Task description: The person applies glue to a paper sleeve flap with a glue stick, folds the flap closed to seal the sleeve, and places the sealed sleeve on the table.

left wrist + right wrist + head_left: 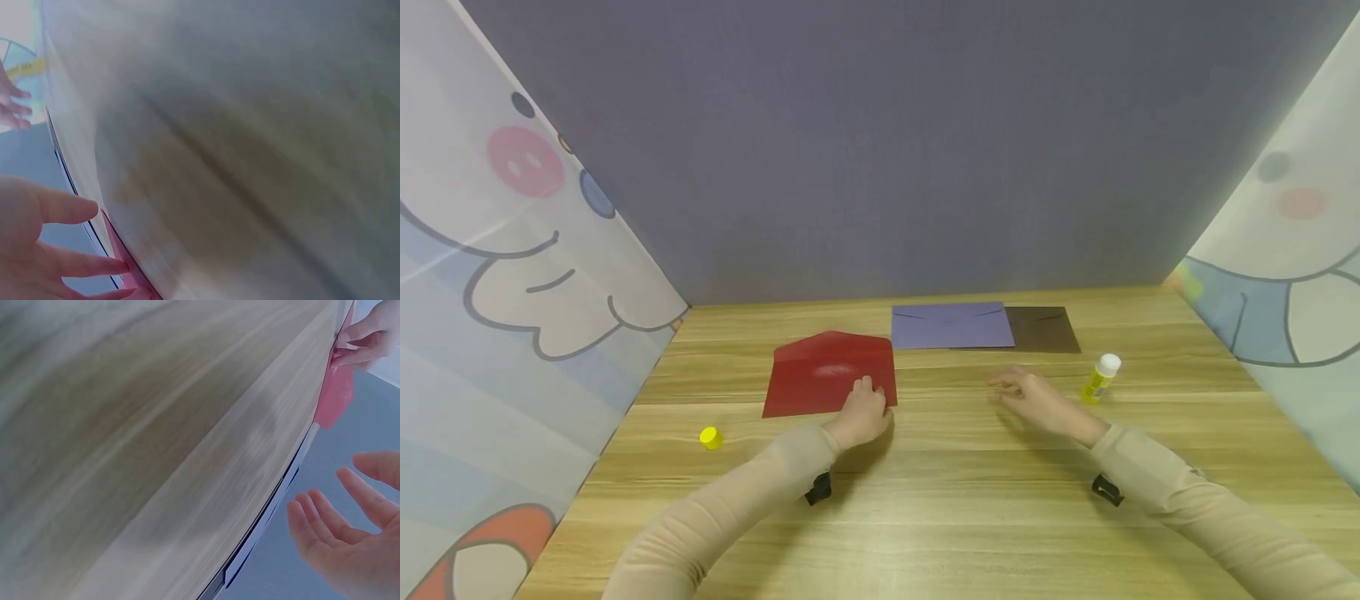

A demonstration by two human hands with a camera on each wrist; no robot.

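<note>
A red envelope [820,379] lies on the table with its flap raised away from the person. My left hand [861,414] rests at its near right corner; in the left wrist view the fingers [94,265] touch the red paper with the thumb held apart. To the right, my right hand [1032,402] is held over the table, nearest the glue stick [1101,379]. In the right wrist view its fingers [334,519] are spread and loosely bent, with nothing between them. The glue stick stands upright, yellow below and white on top.
Behind the hands, a purple envelope [951,325] overlaps a dark brown envelope [1045,329]. A small yellow cap [711,437] sits left of the red envelope. A grey panel [887,150] borders the wooden table [940,533] at the back, with patterned curtains at both sides.
</note>
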